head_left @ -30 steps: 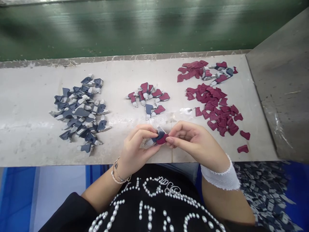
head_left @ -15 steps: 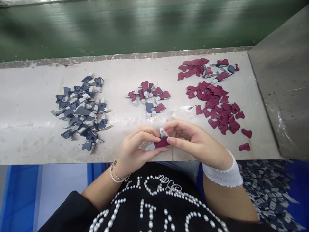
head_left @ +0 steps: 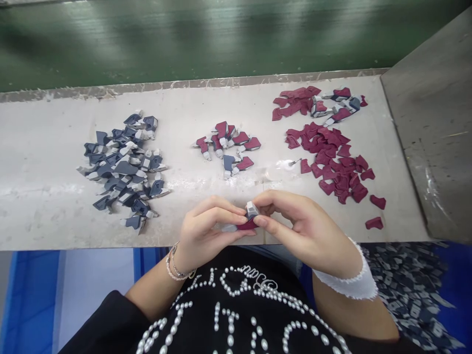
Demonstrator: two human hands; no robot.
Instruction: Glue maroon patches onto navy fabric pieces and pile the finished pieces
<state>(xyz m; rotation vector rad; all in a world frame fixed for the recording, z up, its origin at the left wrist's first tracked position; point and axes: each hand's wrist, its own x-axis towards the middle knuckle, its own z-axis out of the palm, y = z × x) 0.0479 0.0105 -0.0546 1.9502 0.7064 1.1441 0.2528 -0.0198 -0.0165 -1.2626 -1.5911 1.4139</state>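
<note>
My left hand (head_left: 206, 231) and my right hand (head_left: 302, 226) meet at the near edge of the white bench (head_left: 44, 196). Together they pinch one small piece (head_left: 250, 216) with a grey tab on top and a maroon part below. Most of this piece is hidden by my fingertips. A pile of blue-grey pieces (head_left: 123, 164) lies to the left. A small group of joined maroon and grey pieces (head_left: 228, 147) sits just beyond my hands. Loose maroon pieces (head_left: 332, 164) spread out on the right.
A further cluster of maroon and mixed pieces (head_left: 317, 103) lies at the back right. A green belt (head_left: 221, 39) runs behind the bench. A grey metal panel (head_left: 431, 132) stands on the right. Below right, a blue bin (head_left: 413, 290) holds many grey pieces.
The piece has been turned between my fingers, so its grey tab now points up and less maroon shows. Both hands have stayed close together at the bench edge.
</note>
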